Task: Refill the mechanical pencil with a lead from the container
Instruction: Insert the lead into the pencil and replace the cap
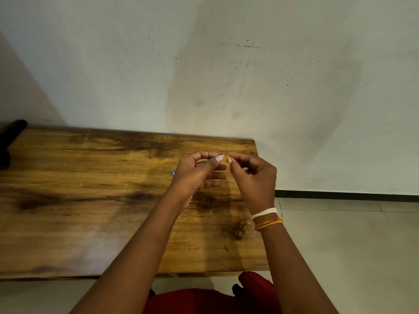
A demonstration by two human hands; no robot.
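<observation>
Wooden table against stained pale wall; tiled floor.

Two hands are in view above one wooden tabletop: the left hand and the right hand, close together but apart. One thin pencil-like item shows in the left hand's grip; most of it is hidden. One small blue thing peeks out at the left edge of the left hand, too covered to identify. The right wrist carries two kinds of band: one white band and a set of orange-yellow threads, their number unclear. One dark object lies at the far left edge of the tabletop.
</observation>
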